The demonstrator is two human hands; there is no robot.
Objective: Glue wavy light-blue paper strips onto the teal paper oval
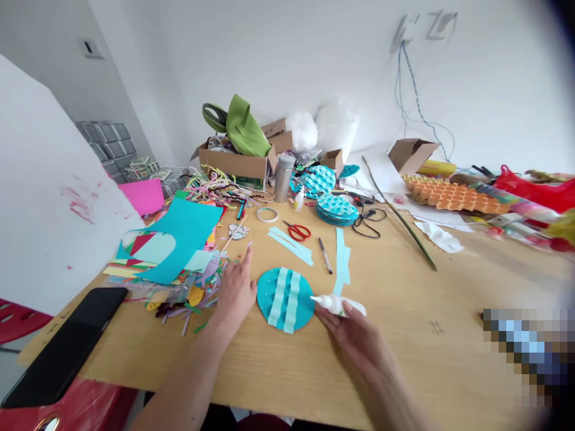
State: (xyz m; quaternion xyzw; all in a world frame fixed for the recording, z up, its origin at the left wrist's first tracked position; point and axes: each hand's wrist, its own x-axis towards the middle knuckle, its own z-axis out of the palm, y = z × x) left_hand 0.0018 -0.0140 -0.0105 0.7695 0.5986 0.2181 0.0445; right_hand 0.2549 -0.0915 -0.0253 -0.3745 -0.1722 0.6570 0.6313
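A round blue foam disc (265,303) lies flat on the table, with two pale wavy paper strips (293,299) running across it. At its left edge is my left hand (236,286), index finger stretched forward and thumb by the rim, holding nothing I can see. My right hand (354,335) grips a white glue bottle (335,304) lying on its side, its nozzle pointing left at the disc's right edge. Beyond the disc lie loose pale blue strips (291,245), red-handled scissors (298,231) and a pen (325,256). More light blue strips (342,257) rest to the right.
Coloured paper (188,224) and scraps pile up at left, near a black phone-like slab (67,341). Behind stand a grey flask (284,179), a small glue bottle (299,199), stacked blue discs (338,211) and a cardboard box (233,161). A green stick (399,218) lies right.
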